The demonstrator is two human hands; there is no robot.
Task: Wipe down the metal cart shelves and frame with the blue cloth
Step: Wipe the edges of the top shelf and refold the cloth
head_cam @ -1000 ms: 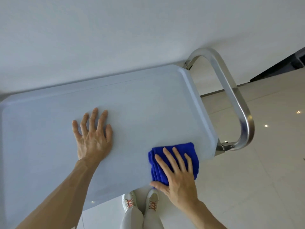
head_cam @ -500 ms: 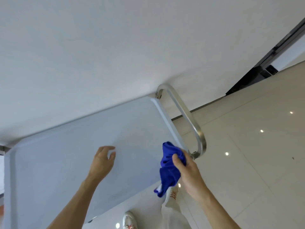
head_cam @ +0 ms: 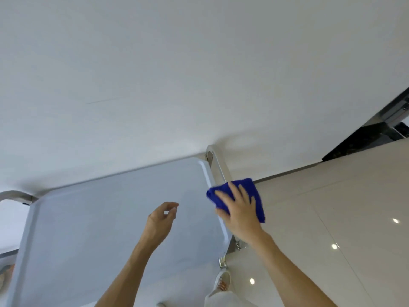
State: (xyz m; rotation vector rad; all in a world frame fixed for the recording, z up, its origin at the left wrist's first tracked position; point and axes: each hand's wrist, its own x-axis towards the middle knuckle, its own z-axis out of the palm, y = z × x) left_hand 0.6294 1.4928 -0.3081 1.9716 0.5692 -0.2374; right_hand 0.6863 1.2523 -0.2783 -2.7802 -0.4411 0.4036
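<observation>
Head view: I see my left hand [head_cam: 162, 220] loosely curled, empty, above the cart's top shelf [head_cam: 99, 229]. Farther right, my right hand [head_cam: 240, 210] presses the blue cloth [head_cam: 250, 191] flat-fingered over the cart handle [head_cam: 218, 167].

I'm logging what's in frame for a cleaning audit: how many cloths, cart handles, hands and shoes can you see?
Blue cloth: 1
Cart handles: 2, the right handle partly under the cloth and the left handle
Hands: 2, the right hand pressing on the cloth and the left hand empty above the top shelf
Shoes: 1 clearly visible
Total: 6
</observation>
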